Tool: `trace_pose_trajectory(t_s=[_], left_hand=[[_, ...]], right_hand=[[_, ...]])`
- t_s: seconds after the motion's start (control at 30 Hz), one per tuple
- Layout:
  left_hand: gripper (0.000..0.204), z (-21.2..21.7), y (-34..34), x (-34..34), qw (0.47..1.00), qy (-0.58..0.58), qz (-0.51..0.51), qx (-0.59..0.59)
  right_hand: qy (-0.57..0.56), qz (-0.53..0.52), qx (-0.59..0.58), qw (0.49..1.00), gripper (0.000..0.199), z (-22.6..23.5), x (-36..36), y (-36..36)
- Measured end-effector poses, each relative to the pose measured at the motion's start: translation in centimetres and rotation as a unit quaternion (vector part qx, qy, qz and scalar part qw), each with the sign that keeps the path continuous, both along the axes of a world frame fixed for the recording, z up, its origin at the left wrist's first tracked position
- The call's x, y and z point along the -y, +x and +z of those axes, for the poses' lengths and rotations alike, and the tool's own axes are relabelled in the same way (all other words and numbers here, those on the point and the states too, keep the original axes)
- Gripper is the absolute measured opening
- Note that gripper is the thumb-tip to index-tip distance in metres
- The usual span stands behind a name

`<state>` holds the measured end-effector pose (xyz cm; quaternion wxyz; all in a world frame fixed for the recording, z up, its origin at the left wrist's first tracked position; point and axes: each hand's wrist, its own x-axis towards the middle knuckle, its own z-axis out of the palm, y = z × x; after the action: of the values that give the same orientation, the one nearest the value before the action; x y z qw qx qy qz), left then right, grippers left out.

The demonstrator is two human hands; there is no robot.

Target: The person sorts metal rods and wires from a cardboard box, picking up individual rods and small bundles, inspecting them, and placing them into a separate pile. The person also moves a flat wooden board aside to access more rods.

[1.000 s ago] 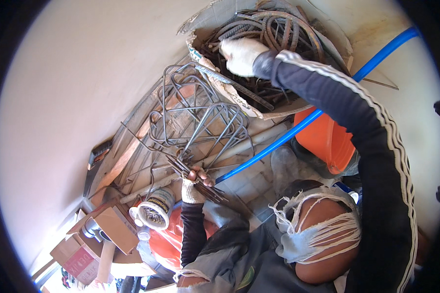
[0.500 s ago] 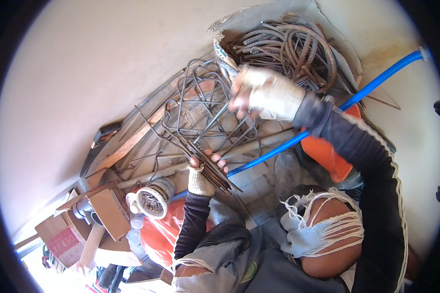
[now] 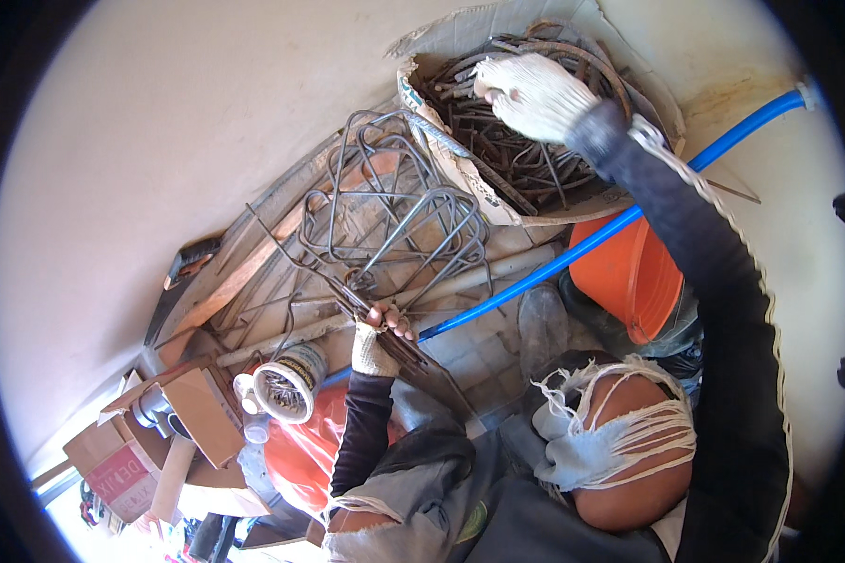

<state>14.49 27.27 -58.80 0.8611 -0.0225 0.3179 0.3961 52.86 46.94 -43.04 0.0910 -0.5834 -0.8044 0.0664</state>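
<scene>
My left hand point(image 3: 382, 328), in a fingerless knitted glove, is closed around a bundle of thin steel rods point(image 3: 408, 357) above the floor. Beyond it lies a heap of bent steel rod frames point(image 3: 399, 211), and the bundle's far end reaches toward them. My right hand point(image 3: 540, 94), in a whitish glove, is over a torn cardboard box point(image 3: 469, 183). Its fingers look curled in, largely hidden by the back of the glove; what they grip cannot be made out. Rusty bars and scrap rod pieces point(image 3: 507, 145) fill the box.
A blue pipe point(image 3: 535, 277) crosses diagonally under my right forearm. An orange bucket point(image 3: 620, 272) stands right of it. Left of my left hand are a tub of small metal pieces point(image 3: 286, 389), an orange-red bag point(image 3: 305, 450) and opened cardboard boxes point(image 3: 127, 460). A handsaw point(image 3: 192, 258) lies by the wall.
My right hand has moved up and right, from over the bent frames to the box. Curved bars there now sit farther back, baring shorter pieces. My left hand still holds the bundle.
</scene>
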Motion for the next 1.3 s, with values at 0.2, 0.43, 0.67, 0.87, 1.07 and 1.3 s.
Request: trace_pose_trajectory(t_s=[0.2,0.43,0.67,0.87,1.07,1.3], left_hand=[[0.021,-0.3,-0.2,0.2,1.0,0.002,-0.006,-0.002],[0.022,0.2,-0.2,0.1,0.999,0.015,-0.022,-0.018],[0.025,0.3,-0.1,0.0,1.0,0.011,-0.021,-0.005],[0.022,0.0,0.0,-0.1,1.0,0.011,-0.015,-0.019],[0.023,0.0,-0.2,-0.1,0.999,0.013,-0.022,-0.024],[0.023,-0.3,-0.5,-0.1,0.998,0.041,-0.053,-0.006]], right_hand=[[-0.184,0.049,0.329,0.925,0.023,-7.5,-2.3,-0.5],[-0.093,0.005,0.284,0.954,0.022,-10.4,-2.0,-0.5],[-0.114,-0.003,0.268,0.957,0.022,-9.6,-1.9,-0.3],[-0.183,-0.093,0.17,0.964,0.03,-6.4,-2.5,1.1],[-0.195,-0.063,0.168,0.964,0.031,-3.2,-2.5,2.0],[-0.267,0.039,0.2,0.942,0.023,-1.6,0.3,0.5]])
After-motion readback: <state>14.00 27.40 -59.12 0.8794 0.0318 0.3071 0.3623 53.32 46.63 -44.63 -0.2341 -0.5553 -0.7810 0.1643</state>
